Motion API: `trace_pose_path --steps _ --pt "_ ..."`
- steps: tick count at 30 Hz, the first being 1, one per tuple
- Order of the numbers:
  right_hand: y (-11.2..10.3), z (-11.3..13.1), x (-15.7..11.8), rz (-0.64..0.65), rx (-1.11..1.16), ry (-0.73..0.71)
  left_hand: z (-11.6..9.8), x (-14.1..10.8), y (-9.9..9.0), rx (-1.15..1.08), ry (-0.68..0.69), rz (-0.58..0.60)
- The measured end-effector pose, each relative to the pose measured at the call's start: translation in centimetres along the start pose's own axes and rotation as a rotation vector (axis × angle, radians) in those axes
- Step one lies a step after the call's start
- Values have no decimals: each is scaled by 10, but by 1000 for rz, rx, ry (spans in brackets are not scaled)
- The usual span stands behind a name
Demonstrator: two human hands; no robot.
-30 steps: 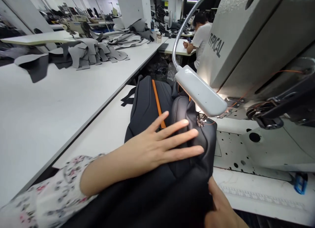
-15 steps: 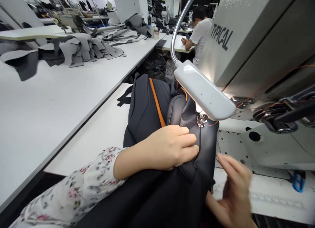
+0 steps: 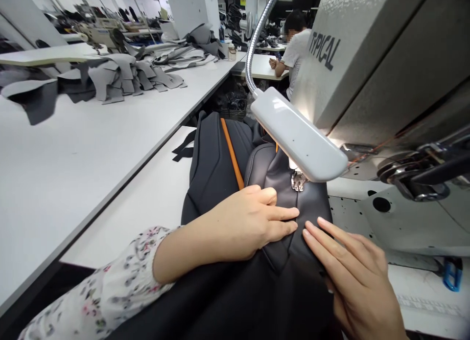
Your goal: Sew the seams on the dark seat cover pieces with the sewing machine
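Note:
A dark grey and black backpack with an orange strip lies under the presser foot of a sewing machine. My left hand rests on the backpack, left of a seam running down from the foot. Two of its fingers are stretched toward the seam, and another is bent. Flat on the panel right of that seam lie the straight fingers of my right hand. Its thumb is partly hidden near the backpack's right edge. Both hands are just short of the presser foot.
A lamp on a bendable neck hangs low over the foot. Grey cut pieces lie on the white table at left. Thread snips with blue handles and a clear ruler are at right. Another person sits beyond.
My right hand has come up from beside the backpack and laid its fingers on the panel. Two fingers of my left hand have straightened from a closed shape.

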State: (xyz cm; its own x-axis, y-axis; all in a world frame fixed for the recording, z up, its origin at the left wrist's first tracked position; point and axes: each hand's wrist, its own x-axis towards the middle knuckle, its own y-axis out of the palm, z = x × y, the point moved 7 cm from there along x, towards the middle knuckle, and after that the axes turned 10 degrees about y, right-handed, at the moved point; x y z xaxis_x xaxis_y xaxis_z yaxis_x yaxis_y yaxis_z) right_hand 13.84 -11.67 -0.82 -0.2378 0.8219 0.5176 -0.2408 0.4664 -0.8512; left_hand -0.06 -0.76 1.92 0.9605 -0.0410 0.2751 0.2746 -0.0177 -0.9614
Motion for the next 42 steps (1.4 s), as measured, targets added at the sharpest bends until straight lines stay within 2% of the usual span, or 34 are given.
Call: trace_pose_path --steps 7,13,17,27,34,42 --pt "-5 -3 13 -41 85 108 8 3 -2 -82 31 -26" --pt "0 -10 21 -3 42 12 17 2 -4 -126 7 -74" --pt "2 -14 27 -21 23 -6 23 2 -1 -192 -20 -100" --pt "3 -25 40 -92 59 1 42 3 8 -180 5 -54" --pt "9 -38 46 -99 48 13 43 4 7 -203 -38 -80" --pt "13 -50 57 -156 137 45 37 2 16 -211 -41 -94"
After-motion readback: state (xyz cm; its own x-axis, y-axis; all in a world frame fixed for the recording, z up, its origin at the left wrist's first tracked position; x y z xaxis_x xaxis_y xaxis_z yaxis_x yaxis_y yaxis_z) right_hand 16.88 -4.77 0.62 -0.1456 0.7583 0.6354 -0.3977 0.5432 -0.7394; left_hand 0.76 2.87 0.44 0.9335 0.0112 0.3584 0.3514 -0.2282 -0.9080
